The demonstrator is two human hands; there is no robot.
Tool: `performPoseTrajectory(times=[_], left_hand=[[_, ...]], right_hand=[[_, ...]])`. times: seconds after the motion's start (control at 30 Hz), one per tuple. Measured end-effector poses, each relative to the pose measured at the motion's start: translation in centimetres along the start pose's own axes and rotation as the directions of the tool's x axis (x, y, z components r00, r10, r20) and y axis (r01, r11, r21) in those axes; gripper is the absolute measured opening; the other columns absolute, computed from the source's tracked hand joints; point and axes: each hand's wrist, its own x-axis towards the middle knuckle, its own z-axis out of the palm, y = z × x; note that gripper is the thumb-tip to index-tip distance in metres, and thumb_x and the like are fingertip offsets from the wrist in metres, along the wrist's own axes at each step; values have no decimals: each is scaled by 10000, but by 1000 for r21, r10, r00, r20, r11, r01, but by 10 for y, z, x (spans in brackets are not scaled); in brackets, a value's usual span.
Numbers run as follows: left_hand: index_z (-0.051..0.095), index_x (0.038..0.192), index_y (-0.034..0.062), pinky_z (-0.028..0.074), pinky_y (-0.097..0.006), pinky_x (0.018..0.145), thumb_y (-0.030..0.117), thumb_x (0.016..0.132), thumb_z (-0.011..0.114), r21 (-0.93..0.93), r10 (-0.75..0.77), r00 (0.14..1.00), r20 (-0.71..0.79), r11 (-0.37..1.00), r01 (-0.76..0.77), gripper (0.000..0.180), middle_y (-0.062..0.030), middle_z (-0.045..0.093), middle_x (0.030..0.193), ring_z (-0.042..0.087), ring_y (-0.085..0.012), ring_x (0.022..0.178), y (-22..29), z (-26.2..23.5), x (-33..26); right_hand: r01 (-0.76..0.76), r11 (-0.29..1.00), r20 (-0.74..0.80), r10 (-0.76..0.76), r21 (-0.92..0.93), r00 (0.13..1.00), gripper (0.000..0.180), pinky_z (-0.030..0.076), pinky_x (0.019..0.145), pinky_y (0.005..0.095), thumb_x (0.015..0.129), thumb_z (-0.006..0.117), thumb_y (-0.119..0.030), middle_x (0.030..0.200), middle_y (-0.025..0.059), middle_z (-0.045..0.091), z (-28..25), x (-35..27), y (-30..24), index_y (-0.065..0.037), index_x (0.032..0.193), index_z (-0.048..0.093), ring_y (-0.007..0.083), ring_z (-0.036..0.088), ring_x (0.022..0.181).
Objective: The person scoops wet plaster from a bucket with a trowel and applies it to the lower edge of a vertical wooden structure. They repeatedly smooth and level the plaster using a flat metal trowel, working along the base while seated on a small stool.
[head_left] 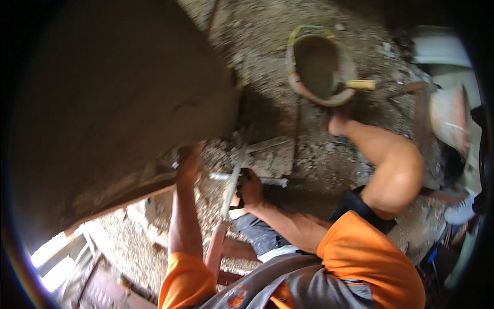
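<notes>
My left hand (190,158) reaches up to the lower edge of a large dark brown slab-like mass (128,92). Its fingers are blurred and partly lost in shadow. Close to my lap, my right hand (250,189) is curled, with something black at its fingers that I cannot make out. Just to its left a pale grey strip (235,180) stands slanted. A silvery bar (275,182) lies crosswise behind that hand.
On the gravelly ground ahead stands a bucket (298,87) of greyish-brown material, a tool with a yellow handle (361,84) resting on its rim. A whitish, orange-stained container (449,118) is at the right. A reddish beam (216,247) lies below my hands.
</notes>
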Motion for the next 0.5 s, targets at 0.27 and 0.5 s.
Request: performPoseTrajectory(times=[0.27,0.5], left_hand=[[368,1592,140,261,-505,1193,529,949,724,-119,-250,964,-92,964,239,832,-80,425,1610,371,-263,1484,10,10,-7],[383,1602,158,295,-513,1190,586,832,848,-188,-313,945,-98,938,291,997,-76,382,1635,365,-276,1496,18,11,-8]], right_hand=[[493,862,117,-505,116,855,303,536,524,309,989,517,-150,1074,127,683,-63,4,-220,-38,1268,555,165,638,697],[216,933,178,-274,289,945,281,624,887,598,1075,512,-201,1129,175,746,-119,70,-357,2,1227,631,331,739,1053]])
